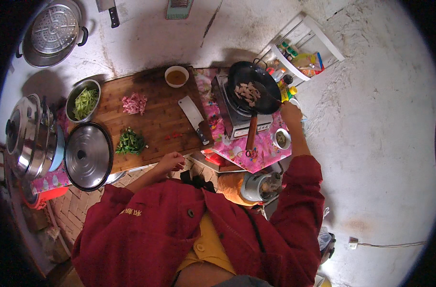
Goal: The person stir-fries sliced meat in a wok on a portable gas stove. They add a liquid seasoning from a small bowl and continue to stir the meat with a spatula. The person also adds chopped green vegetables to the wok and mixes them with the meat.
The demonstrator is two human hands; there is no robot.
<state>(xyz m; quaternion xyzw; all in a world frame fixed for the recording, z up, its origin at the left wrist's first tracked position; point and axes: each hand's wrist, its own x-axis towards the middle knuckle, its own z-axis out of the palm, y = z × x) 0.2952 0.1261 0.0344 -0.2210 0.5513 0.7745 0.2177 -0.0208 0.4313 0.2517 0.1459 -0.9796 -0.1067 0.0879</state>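
My right hand (291, 112) is at the right rim of a black wok (268, 80), closed around what seems to be the handle of a dark spatula that reaches into it. Pale strips of meat (247, 94) lie in the wok, which sits on a portable gas stove (232, 123); its wooden handle (251, 132) points toward me. My left hand (173, 162) hangs by the near edge of a wooden cutting board (160, 122), fingers curled, holding nothing visible. On the board are raw sliced meat (134, 103), chopped greens (130, 142), a cleaver (192, 114) and a bowl of brown liquid (176, 76).
Left stand a metal bowl of shredded green vegetable (84, 100), a pot lid (88, 156) and a steamer pot (22, 136). A small white bowl (282, 139) is near my right forearm. A corner shelf (293, 66) holds seasonings. Below is a gas cylinder (254, 188).
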